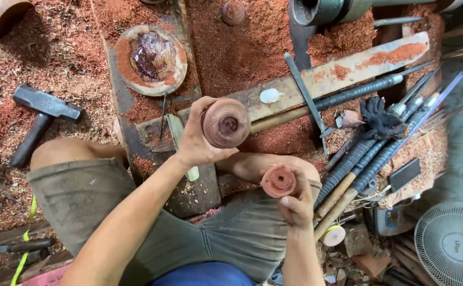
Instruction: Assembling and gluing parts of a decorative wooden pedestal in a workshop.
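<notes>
Hands [200,140] [295,204] gripping turned bowl [226,123], lid [278,181]

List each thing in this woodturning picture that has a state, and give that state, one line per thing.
larger turned wooden piece: held up in the left hand
smaller turned wooden piece: gripped in the right hand
hammer: lying on sawdust, untouched
round disc: lying flat, dusted with shavings
fan: cannot tell if running

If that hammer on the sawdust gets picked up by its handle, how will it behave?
The hammer probably feels head-heavy: its dark metal head is bulky against the slim handle. Likely rigid, unlikely to roll with that blocky head. Loose sawdust beneath may dust the grip.
</notes>
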